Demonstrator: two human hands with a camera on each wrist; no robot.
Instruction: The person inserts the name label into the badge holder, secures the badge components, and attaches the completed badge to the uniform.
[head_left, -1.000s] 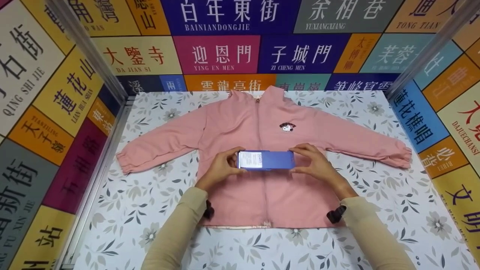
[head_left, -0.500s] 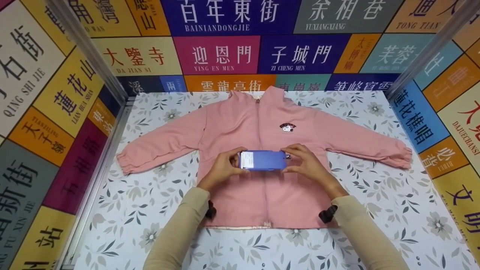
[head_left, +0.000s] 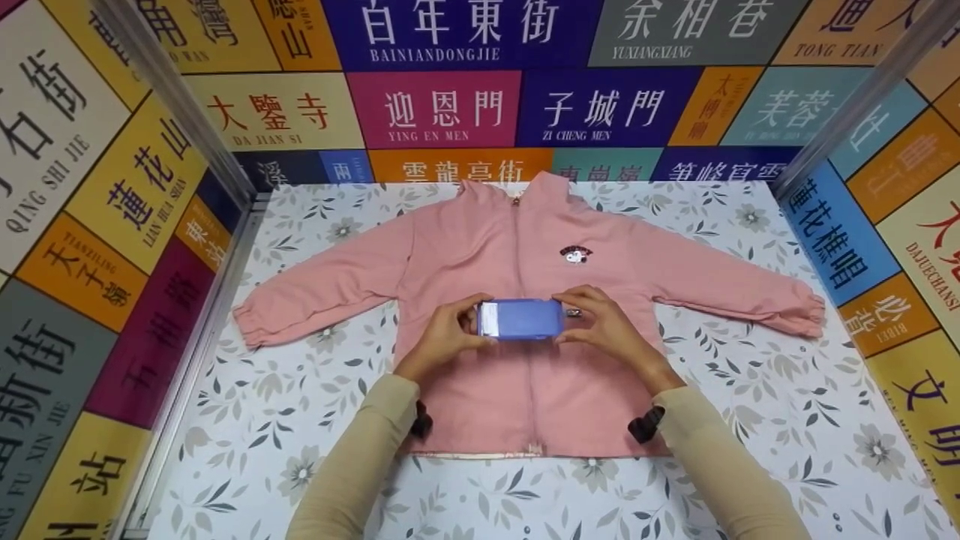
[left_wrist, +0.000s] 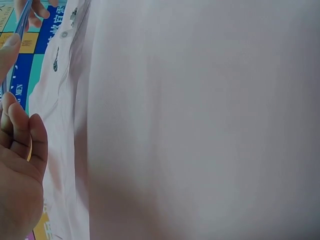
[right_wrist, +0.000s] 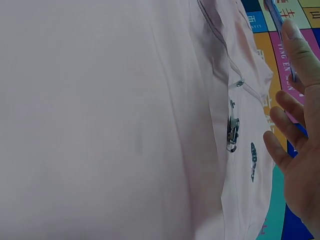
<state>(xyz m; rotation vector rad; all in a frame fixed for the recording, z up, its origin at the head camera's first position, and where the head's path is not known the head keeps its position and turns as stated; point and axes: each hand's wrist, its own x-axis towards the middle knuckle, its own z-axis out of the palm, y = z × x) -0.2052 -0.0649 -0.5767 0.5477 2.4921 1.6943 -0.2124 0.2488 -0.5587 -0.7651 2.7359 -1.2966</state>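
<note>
Above the middle of a pink zip-up jacket (head_left: pixel 465 259), both hands hold a flat blue card holder (head_left: pixel 525 319) level between them. My left hand (head_left: pixel 448 330) pinches its left end between thumb and fingers, beside a white strip (head_left: pixel 489 319). The right hand (head_left: pixel 609 330) pinches the opposite end. A small metal clip (head_left: pixel 573 313) shows by the right fingers, and a metal clip (right_wrist: pixel 233 131) also appears in the right wrist view. In the left wrist view the card holder (left_wrist: pixel 21 22) is seen nearly edge-on.
The jacket lies spread flat, sleeves out to both sides, with a small dog emblem (head_left: pixel 575 256) on its chest. Under it is a white leaf-patterned tabletop (head_left: pixel 300 420). Colourful sign-printed panels (head_left: pixel 442 109) stand behind and at both sides.
My right hand has moved left with the right end of the card holder, which now looks shorter. Less of its white part shows, and the metal clip has come into view. The left hand barely moves.
</note>
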